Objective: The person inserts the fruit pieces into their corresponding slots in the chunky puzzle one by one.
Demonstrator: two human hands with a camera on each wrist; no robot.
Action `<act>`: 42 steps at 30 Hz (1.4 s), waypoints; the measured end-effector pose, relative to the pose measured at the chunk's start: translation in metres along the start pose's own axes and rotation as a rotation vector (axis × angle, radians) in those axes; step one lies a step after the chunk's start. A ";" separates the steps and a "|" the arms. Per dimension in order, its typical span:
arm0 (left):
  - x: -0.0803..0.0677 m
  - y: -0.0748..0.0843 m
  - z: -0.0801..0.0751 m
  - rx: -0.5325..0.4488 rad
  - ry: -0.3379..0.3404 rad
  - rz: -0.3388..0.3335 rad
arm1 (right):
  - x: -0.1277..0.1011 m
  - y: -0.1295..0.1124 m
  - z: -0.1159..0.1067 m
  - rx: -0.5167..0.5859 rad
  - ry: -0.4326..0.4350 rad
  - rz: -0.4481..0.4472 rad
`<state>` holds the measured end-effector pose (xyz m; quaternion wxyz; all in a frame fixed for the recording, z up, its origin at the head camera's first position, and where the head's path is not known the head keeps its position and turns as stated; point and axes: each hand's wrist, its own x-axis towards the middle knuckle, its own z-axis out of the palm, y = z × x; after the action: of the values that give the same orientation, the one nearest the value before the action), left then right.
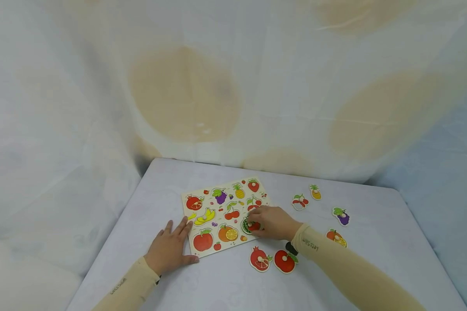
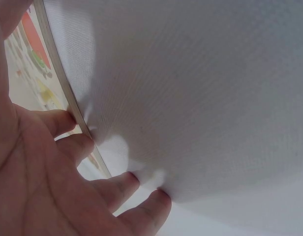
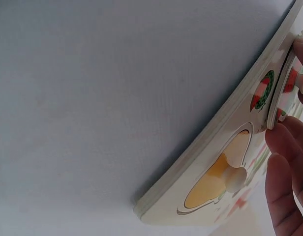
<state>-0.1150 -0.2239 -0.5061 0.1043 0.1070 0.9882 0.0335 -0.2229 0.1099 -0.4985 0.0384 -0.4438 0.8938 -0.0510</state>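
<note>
The puzzle board (image 1: 225, 216) looks like pale wood with a smooth printed face (its edge shows layered plies). The table cover (image 1: 334, 276) is matt, finely woven white cloth.

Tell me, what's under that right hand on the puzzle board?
A watermelon piece peeks out beneath the right hand, over the puzzle board. The fingers hold it tilted by its knob. The hand hides the rest of it.

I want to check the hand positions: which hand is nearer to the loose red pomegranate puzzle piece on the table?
Right. The right hand is on the wooden fruit puzzle board, just above the red pomegranate piece. The left hand lies flat at the board's left edge, farther away.
</note>
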 end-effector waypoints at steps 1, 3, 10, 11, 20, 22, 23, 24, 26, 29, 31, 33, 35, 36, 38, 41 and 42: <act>0.000 0.000 0.001 0.000 0.001 0.000 | 0.000 0.000 0.000 -0.004 -0.001 -0.001; 0.001 -0.001 0.001 -0.002 0.006 0.001 | 0.000 -0.001 -0.001 -0.012 -0.003 -0.007; 0.001 -0.001 0.000 -0.012 -0.003 -0.013 | -0.002 -0.002 -0.002 -0.009 -0.014 -0.018; 0.000 -0.001 0.000 -0.014 -0.007 -0.017 | -0.002 -0.002 -0.001 -0.008 -0.013 -0.018; -0.003 0.002 -0.005 -0.023 -0.018 -0.016 | -0.002 -0.004 0.002 0.019 -0.015 0.002; -0.003 0.002 -0.005 -0.021 -0.022 -0.017 | -0.002 -0.004 0.003 0.022 -0.015 0.006; -0.003 0.002 -0.006 -0.021 -0.023 -0.017 | -0.002 -0.003 0.003 0.023 -0.013 0.007; -0.003 0.002 -0.006 -0.021 -0.022 -0.017 | -0.002 -0.003 0.004 0.022 -0.010 0.008; -0.003 0.002 -0.005 -0.020 -0.022 -0.017 | -0.003 -0.003 0.005 0.025 -0.003 0.008; -0.003 0.002 -0.005 -0.018 -0.019 -0.013 | -0.004 -0.002 0.006 0.043 0.014 0.008; -0.003 0.002 -0.005 -0.017 -0.018 -0.011 | -0.005 -0.002 0.007 0.055 0.025 0.011; -0.003 0.002 -0.005 -0.018 -0.015 -0.008 | -0.006 -0.002 0.008 0.062 0.036 0.017; -0.003 0.001 -0.004 -0.019 -0.012 -0.005 | -0.006 -0.002 0.010 0.067 0.044 0.025; -0.003 0.001 -0.004 -0.020 -0.011 -0.004 | -0.007 -0.002 0.010 0.069 0.047 0.029; -0.003 0.001 -0.004 -0.022 -0.011 -0.003 | -0.007 -0.002 0.011 0.077 0.055 0.036; -0.003 0.001 -0.004 -0.024 -0.014 -0.006 | -0.008 -0.003 0.011 0.093 0.066 0.045; -0.003 0.001 -0.004 -0.025 -0.015 -0.007 | -0.008 -0.004 0.011 0.098 0.069 0.046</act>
<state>-0.1130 -0.2236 -0.5016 0.1131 0.1025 0.9873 0.0446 -0.2141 0.1132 -0.5086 0.0304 -0.4187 0.9011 -0.1090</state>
